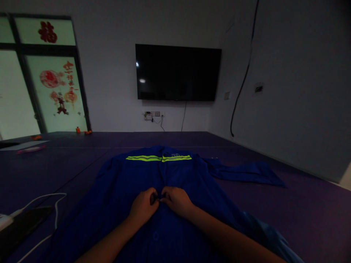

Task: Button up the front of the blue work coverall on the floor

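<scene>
A dark blue work jacket (181,175) lies spread face up, with a yellow-green reflective stripe across each side of its chest. One sleeve (244,171) stretches out to the right. Both hands meet at the front placket, below the stripes. My left hand (145,206) pinches the cloth at the front opening. Close beside it, my right hand (175,201) pinches the opposite edge, fingertips almost touching the left ones. Any button between the fingers is hidden. Lower on the placket a round button (155,236) shows faintly.
The jacket rests on a purple surface (301,204). At the left lie a dark flat object (30,223) and a white cable (57,208). Small orange objects (87,132) stand at the far left edge. A television (178,73) hangs on the wall; a black cable (241,87) dangles at the right.
</scene>
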{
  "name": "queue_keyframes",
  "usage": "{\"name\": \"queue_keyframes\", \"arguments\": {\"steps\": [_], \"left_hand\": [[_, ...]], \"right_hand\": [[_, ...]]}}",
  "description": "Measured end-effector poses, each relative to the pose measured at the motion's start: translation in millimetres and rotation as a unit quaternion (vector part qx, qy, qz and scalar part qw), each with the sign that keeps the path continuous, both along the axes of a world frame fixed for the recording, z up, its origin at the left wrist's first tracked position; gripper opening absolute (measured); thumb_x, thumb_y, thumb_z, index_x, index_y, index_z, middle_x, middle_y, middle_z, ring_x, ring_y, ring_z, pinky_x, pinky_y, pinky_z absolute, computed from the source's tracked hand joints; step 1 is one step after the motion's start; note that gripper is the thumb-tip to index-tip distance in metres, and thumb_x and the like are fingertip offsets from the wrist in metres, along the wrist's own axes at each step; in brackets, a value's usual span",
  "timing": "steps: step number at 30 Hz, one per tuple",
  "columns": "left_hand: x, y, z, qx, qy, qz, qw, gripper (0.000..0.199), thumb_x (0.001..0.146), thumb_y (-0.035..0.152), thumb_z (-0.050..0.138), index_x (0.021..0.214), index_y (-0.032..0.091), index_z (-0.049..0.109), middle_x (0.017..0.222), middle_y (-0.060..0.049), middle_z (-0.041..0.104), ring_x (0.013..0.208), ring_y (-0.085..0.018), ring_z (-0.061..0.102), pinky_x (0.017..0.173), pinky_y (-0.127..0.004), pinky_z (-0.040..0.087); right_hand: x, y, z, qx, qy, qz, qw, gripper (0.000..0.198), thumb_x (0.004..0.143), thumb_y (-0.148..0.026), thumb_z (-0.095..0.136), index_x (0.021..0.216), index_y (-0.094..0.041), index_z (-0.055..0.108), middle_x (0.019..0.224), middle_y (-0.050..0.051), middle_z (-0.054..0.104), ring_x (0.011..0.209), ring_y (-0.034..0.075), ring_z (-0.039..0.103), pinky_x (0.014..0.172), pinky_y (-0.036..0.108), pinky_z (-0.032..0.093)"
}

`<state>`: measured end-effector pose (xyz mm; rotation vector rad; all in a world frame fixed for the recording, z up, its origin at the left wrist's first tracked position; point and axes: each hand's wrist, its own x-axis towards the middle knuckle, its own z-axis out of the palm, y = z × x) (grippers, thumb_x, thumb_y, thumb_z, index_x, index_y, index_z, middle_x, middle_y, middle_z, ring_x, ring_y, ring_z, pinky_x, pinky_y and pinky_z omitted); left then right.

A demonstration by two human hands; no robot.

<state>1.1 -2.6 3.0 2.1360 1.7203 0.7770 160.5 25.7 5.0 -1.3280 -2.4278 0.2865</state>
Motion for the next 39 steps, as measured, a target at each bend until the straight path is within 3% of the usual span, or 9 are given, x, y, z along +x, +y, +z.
{"name": "queue_keyframes", "arguments": {"steps": [39], "left_hand": [[1.0,-2.4,3.5,-0.012,0.026,-0.004,1.0,0.02,0.074,0.024,0.047,0.084,0.017,0.063,0.068,-0.001,0.062,0.061,-0.011,0.053,0.052,-0.02,0.029]], "right_hand": [[-0.8,-3.4,4.5,0.001,-0.027,-0.005,1.0,0.022,0.079,-0.034,0.052,0.096,-0.023,0.058,0.084,0.001,0.065,0.078,0.015,0.059,0.062,0.022,0.035]]}}
